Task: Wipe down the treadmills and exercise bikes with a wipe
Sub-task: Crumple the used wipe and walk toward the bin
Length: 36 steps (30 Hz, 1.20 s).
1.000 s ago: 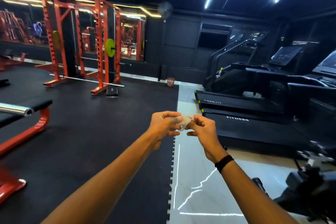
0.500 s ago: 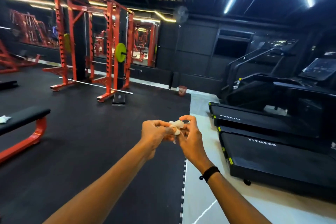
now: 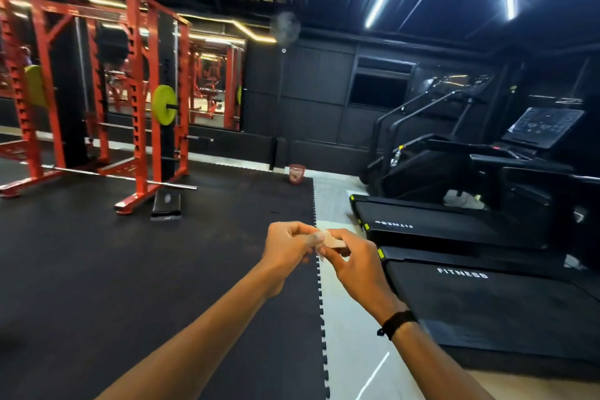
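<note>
Head view shows you first, on the far left, the red power rack with a green weight plate and a barbell lying low across its feet, all standing on the black rubber floor mat. Further right, against the dark wall, a small reddish bin sits at the mat's edge. In the middle, your two hands are together in front of you: your left hand and your right hand both pinch the small pale wipe between the fingertips, and it looks folded or bunched; how far it is opened you cannot tell. On your right wrist sits a black band. To the right lie the near treadmill, marked FITNESS, and behind it a second treadmill; both are well apart from your hands. I judge that you are at the preparing step: the wipe is being made ready and no machine is touched yet. The next move calls for spreading the wipe flat, stepping right to the near treadmill, and pressing it on the surfaces. Exercise bikes are not clearly visible.
</note>
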Each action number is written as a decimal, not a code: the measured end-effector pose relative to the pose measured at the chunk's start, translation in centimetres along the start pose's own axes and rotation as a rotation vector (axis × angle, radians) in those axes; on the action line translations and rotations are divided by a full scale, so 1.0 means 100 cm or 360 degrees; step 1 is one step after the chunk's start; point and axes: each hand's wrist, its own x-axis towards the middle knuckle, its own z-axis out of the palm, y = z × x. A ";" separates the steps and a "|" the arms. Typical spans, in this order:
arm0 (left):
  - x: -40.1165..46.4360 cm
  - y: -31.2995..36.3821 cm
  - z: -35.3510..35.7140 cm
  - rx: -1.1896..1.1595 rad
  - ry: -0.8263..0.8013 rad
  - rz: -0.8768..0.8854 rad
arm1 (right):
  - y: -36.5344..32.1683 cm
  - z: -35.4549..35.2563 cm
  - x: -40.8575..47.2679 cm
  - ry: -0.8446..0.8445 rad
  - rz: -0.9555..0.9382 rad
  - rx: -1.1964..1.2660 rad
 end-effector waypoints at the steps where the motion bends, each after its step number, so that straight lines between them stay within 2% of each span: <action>1: 0.026 -0.009 -0.001 0.0023 -0.0039 -0.0006 | 0.018 0.008 0.018 0.0041 0.0020 -0.0025; 6: 0.134 -0.055 -0.004 0.0094 -0.0100 -0.0001 | 0.094 0.047 0.092 0.0143 0.0026 -0.0039; 11: 0.268 -0.052 -0.001 0.0179 -0.0281 0.0030 | 0.158 0.072 0.204 0.0084 -0.0082 0.0092; 17: 0.428 -0.035 0.007 0.0245 -0.0028 0.0231 | 0.216 0.090 0.349 0.0214 -0.0066 0.0266; 21: 0.515 -0.068 0.000 0.0201 0.0187 0.0241 | 0.270 0.131 0.414 0.0231 -0.0144 0.0161; 23: 0.550 -0.088 -0.001 0.0118 0.0216 0.0194 | 0.303 0.151 0.438 0.0183 -0.0191 0.0093; 29: 0.690 -0.148 0.016 0.0011 0.0070 0.0176 | 0.417 0.191 0.541 0.0042 -0.0199 0.0080; 32: 0.771 -0.151 0.026 0.0030 -0.0008 0.0177 | 0.454 0.194 0.609 -0.0030 -0.0115 0.0141; 36: 0.889 -0.148 0.045 0.0028 -0.0120 0.0200 | 0.509 0.197 0.709 -0.0023 -0.0160 0.0095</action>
